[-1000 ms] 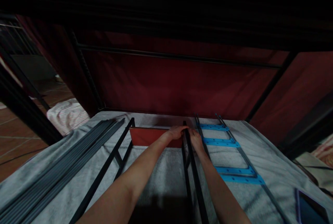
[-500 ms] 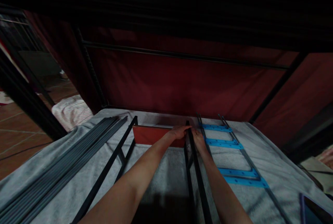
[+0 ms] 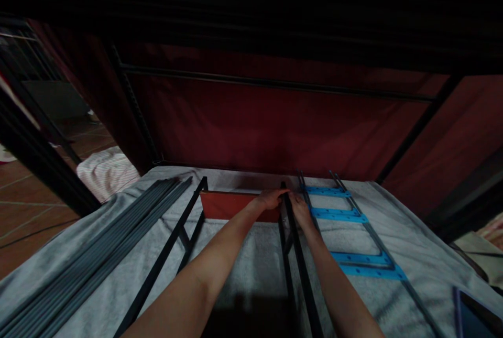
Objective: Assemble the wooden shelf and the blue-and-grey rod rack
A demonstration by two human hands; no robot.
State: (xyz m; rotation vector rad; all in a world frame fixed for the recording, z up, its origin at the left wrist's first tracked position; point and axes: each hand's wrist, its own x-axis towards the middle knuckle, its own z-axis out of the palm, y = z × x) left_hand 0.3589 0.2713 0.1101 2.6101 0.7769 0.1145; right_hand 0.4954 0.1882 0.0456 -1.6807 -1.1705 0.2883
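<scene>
A red-brown board spans crosswise between the far ends of two dark metal side frames. My left hand reaches over the board's right end and touches the top of the right side frame; its fingers are pressed together there, and what they hold is too small to make out. Just outside the same frame, my right hand is closed near that corner, its fingertips partly hidden by the bar. The left side frame stands apart at the board's left end, with neither hand on it.
Grey rods lie on the grey cloth at the left. Blue perforated pieces with thin rods lie at the right, a phone at the lower right corner. Red fabric hangs behind, under a dark beam.
The view has shifted slightly. Both hands stay at the same corner of the right side frame, with almost no visible movement.
</scene>
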